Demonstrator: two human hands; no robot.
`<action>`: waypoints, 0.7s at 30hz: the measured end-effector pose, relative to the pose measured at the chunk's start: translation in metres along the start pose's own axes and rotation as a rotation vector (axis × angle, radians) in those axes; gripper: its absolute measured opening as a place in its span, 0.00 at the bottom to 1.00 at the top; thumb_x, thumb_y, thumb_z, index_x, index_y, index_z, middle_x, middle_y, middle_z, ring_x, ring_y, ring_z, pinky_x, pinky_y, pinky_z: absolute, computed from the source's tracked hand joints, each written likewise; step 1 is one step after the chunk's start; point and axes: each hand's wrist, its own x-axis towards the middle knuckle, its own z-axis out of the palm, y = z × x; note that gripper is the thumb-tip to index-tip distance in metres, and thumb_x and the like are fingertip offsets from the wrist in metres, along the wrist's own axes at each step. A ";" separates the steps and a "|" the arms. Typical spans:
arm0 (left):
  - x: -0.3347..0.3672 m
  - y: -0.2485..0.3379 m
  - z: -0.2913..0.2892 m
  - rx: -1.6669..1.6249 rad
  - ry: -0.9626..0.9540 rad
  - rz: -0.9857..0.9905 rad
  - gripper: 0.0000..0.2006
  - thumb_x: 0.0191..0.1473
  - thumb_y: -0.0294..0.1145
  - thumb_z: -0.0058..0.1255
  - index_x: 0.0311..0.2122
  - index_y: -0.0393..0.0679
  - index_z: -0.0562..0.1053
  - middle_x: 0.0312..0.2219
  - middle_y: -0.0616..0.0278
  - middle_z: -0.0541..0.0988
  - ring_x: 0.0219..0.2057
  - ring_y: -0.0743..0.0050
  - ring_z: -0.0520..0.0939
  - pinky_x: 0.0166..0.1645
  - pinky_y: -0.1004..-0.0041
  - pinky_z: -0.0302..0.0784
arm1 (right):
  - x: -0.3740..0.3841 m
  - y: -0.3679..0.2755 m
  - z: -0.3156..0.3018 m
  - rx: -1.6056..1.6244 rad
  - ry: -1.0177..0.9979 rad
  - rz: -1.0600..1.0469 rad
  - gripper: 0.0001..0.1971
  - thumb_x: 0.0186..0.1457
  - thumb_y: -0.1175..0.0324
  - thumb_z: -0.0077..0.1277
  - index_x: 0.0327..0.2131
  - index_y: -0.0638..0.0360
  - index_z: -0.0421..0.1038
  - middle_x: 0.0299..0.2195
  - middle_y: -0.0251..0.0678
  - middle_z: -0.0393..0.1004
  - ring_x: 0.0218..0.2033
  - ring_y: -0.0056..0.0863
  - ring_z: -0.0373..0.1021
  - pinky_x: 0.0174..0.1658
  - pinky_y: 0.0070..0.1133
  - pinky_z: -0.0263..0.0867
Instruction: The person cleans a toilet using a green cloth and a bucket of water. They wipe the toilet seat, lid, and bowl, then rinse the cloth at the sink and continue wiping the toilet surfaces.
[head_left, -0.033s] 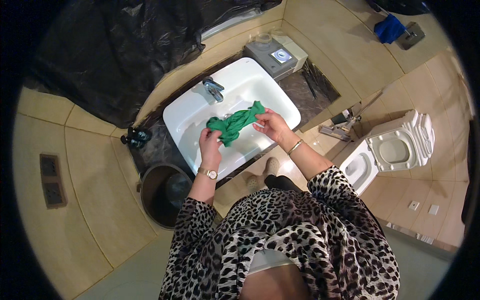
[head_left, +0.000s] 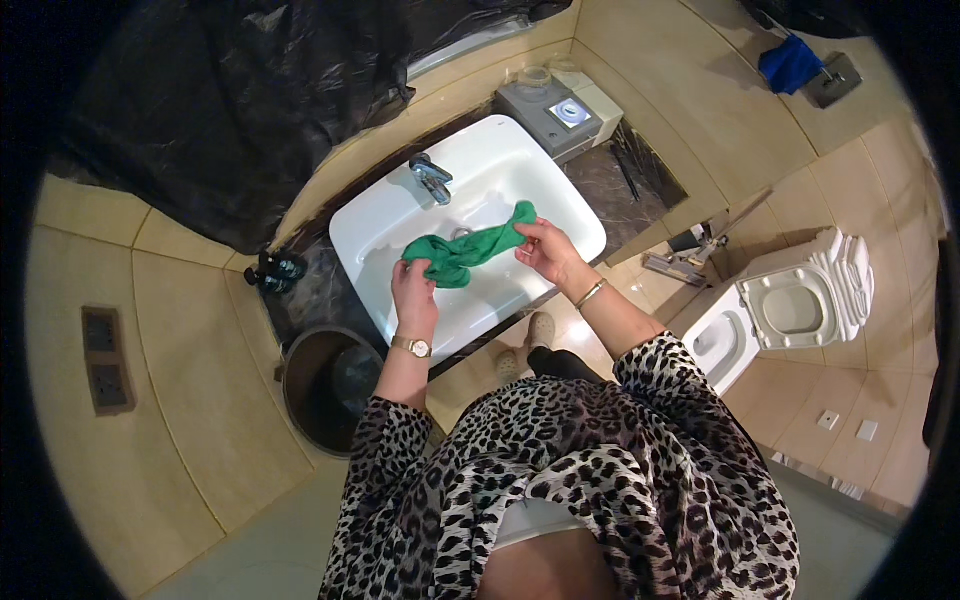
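A green cloth (head_left: pixel 478 246), bunched and partly twisted, stretches between my two hands above the white washbasin (head_left: pixel 355 225). My left hand (head_left: pixel 413 292), with a watch on its wrist, pinches the cloth's left end. The other end is gripped between the thumb and fingers of my right hand (head_left: pixel 546 250), and a short tip sticks up past them. Behind the cloth stands a chrome faucet (head_left: pixel 430 180) at the basin's back edge. The drain shows just above the cloth's middle.
A grey device with a lit screen (head_left: pixel 545 115) sits at the basin's back right. Dark bottles (head_left: pixel 275 272) stand on the counter's left, above a round bin (head_left: pixel 310 400). To the right are a toilet (head_left: pixel 720 340) with its lid raised and a blue cloth (head_left: pixel 785 65) hanging on the wall.
My left hand has shifted slightly left and my right hand slightly right, so the green cloth is drawn out a little longer. Both hands keep their hold.
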 end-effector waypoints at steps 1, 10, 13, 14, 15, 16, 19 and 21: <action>0.009 0.002 -0.009 -0.102 -0.001 0.026 0.09 0.53 0.23 0.49 0.40 0.45 0.68 0.33 0.67 0.73 0.35 0.75 0.75 0.40 0.73 0.72 | 0.008 -0.002 -0.004 0.026 -0.014 0.017 0.07 0.54 0.73 0.54 0.34 0.49 0.67 0.27 0.26 0.71 0.25 0.18 0.67 0.31 0.20 0.66; -0.023 0.047 0.055 -0.131 0.020 0.034 0.09 0.58 0.28 0.48 0.45 0.45 0.68 0.37 0.65 0.74 0.39 0.73 0.76 0.43 0.72 0.75 | 0.027 0.000 -0.023 -0.243 -0.041 0.256 0.15 0.57 0.68 0.52 0.47 0.50 0.65 0.39 0.27 0.73 0.38 0.23 0.70 0.43 0.29 0.68; -0.035 0.045 0.093 0.118 -0.014 0.067 0.12 0.55 0.23 0.51 0.45 0.43 0.69 0.38 0.65 0.77 0.37 0.75 0.78 0.41 0.74 0.75 | 0.037 -0.005 -0.041 -0.565 -0.059 0.234 0.22 0.55 0.68 0.52 0.54 0.49 0.62 0.42 0.30 0.72 0.42 0.25 0.69 0.44 0.31 0.67; -0.037 0.045 0.096 0.193 -0.035 0.085 0.12 0.55 0.22 0.51 0.45 0.43 0.69 0.38 0.65 0.77 0.37 0.75 0.77 0.41 0.75 0.75 | 0.036 -0.001 -0.037 -0.611 -0.060 0.213 0.32 0.53 0.63 0.55 0.61 0.48 0.55 0.49 0.35 0.68 0.47 0.30 0.67 0.44 0.32 0.67; -0.039 0.043 0.102 0.263 -0.060 0.095 0.12 0.54 0.21 0.51 0.44 0.42 0.69 0.39 0.65 0.77 0.37 0.76 0.77 0.42 0.75 0.75 | 0.030 -0.003 -0.031 -0.646 -0.068 0.235 0.34 0.53 0.61 0.55 0.62 0.48 0.53 0.52 0.36 0.65 0.49 0.32 0.66 0.44 0.32 0.67; -0.042 0.044 0.109 0.290 -0.082 0.081 0.12 0.55 0.20 0.50 0.45 0.41 0.70 0.39 0.65 0.77 0.38 0.78 0.77 0.42 0.76 0.74 | 0.024 -0.005 -0.025 -0.682 -0.077 0.257 0.37 0.52 0.58 0.56 0.63 0.48 0.51 0.54 0.36 0.63 0.50 0.33 0.65 0.43 0.32 0.68; -0.054 0.047 0.146 0.312 -0.125 0.028 0.13 0.55 0.20 0.48 0.46 0.40 0.71 0.39 0.65 0.78 0.38 0.78 0.77 0.42 0.76 0.74 | 0.018 -0.002 -0.022 -0.570 -0.127 0.439 0.42 0.53 0.39 0.49 0.65 0.46 0.46 0.60 0.36 0.56 0.53 0.37 0.61 0.41 0.33 0.68; -0.058 0.049 0.159 0.316 -0.099 -0.004 0.15 0.55 0.21 0.46 0.48 0.40 0.70 0.39 0.65 0.78 0.38 0.78 0.77 0.43 0.76 0.74 | 0.023 0.003 -0.022 -0.259 -0.173 0.585 0.39 0.54 0.35 0.46 0.62 0.47 0.54 0.57 0.37 0.62 0.53 0.34 0.62 0.42 0.30 0.68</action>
